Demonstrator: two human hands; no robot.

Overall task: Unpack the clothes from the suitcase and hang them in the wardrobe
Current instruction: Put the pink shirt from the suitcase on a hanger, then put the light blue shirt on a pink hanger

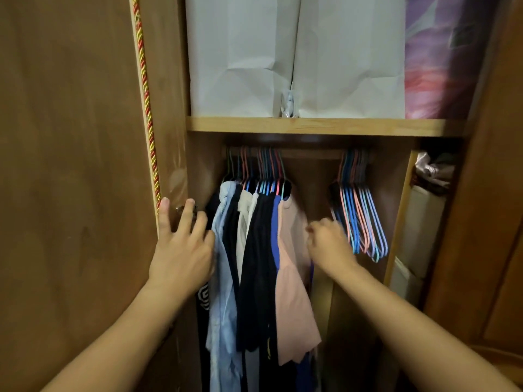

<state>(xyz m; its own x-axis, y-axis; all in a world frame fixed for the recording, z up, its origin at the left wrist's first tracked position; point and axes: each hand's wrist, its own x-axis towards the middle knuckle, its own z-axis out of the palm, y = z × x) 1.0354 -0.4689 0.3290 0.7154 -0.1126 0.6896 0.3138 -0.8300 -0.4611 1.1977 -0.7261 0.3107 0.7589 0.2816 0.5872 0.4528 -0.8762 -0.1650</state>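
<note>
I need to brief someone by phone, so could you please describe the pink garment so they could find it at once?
Start at the wooden shelf carrying the white bags; a rail just beneath it holds hangers. Clothes fill the rail's left end, and the pink garment hangs last on their right, beside the right hand. It is the only pink one, next to a blue garment.

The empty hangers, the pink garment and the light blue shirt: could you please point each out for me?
empty hangers (365,222): head view, on the lower loops.
pink garment (291,292): head view, on its front panel.
light blue shirt (223,278): head view, mid-fabric.
</note>
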